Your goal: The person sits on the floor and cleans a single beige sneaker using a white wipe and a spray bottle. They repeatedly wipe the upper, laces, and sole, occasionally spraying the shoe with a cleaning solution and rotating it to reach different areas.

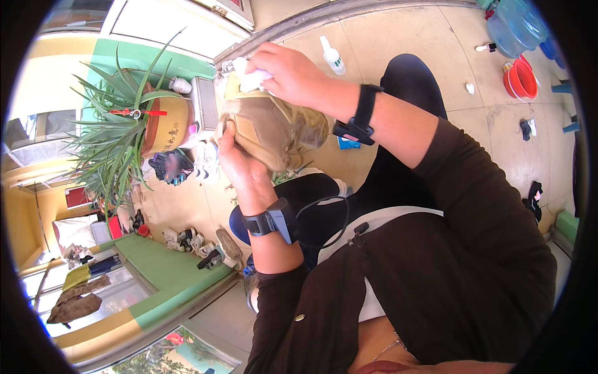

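Note:
My left hand [240,161] grips the near left side of a tan fabric-and-mesh item [261,131], thumb on top and palm underneath. Its exact kind is hard to tell; it has seamed panels and a paler, yellowish far end. At that far end my right hand [280,70] pinches a crumpled white wipe or cloth [254,80] against the surface. The right forearm reaches over the item's upper right side. Both hands are above the floor, in front of my bent knees. Beyond my right hand, a white nozzle bottle [333,58] stands on the tiles.
A potted aloe [169,121] stands left of the hands, with white shoes [205,159] beside it. More shoes [196,243] line the green ledge [154,262]. A blue packet [349,143] lies by my leg. At right are a red bucket [519,80] and blue water jug [516,28].

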The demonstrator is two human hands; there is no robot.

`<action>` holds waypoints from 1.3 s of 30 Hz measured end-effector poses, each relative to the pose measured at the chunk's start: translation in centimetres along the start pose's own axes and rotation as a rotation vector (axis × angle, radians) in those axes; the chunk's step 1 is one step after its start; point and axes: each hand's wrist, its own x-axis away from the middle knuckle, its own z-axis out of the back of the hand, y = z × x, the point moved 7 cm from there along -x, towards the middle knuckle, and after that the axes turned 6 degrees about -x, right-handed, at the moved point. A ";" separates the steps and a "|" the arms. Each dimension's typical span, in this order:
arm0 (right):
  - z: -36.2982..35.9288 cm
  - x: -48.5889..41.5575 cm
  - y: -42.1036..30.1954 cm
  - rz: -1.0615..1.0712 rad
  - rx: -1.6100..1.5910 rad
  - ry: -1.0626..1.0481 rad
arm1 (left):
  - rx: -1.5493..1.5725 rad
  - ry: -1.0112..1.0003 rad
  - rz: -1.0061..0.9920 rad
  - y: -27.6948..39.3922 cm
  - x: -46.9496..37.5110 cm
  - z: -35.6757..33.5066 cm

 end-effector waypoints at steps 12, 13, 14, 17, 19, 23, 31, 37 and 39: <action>4.5 5.0 7.1 -0.562 -0.531 0.064 | 0.089 -0.007 0.037 4.0 -0.5 1.8; 4.8 4.7 7.1 -0.631 -0.601 0.092 | 0.114 -0.038 0.037 4.2 -0.6 1.5; 5.2 4.5 6.7 -0.647 -0.692 0.132 | 0.139 -0.068 0.038 4.5 -0.5 1.1; 6.1 4.0 5.6 -0.699 -0.839 0.181 | 0.114 -0.070 0.021 4.8 -0.3 0.6; 5.9 3.6 4.8 -0.738 -1.044 0.175 | 0.064 -0.066 0.003 4.6 -0.4 0.3; 5.2 2.6 3.0 -0.694 -1.395 0.065 | 0.013 -0.044 0.016 3.8 -1.0 0.3; 4.4 2.2 2.4 -0.715 -1.262 -0.038 | -0.117 -0.066 -0.048 3.0 -1.2 0.0; 2.0 -1.8 -0.5 -0.350 -0.200 -0.400 | -0.290 -0.053 -0.049 2.6 -1.2 -1.0; 0.6 -2.5 -3.2 -0.046 0.223 -0.528 | -0.241 -0.148 -0.042 2.5 -0.9 -1.9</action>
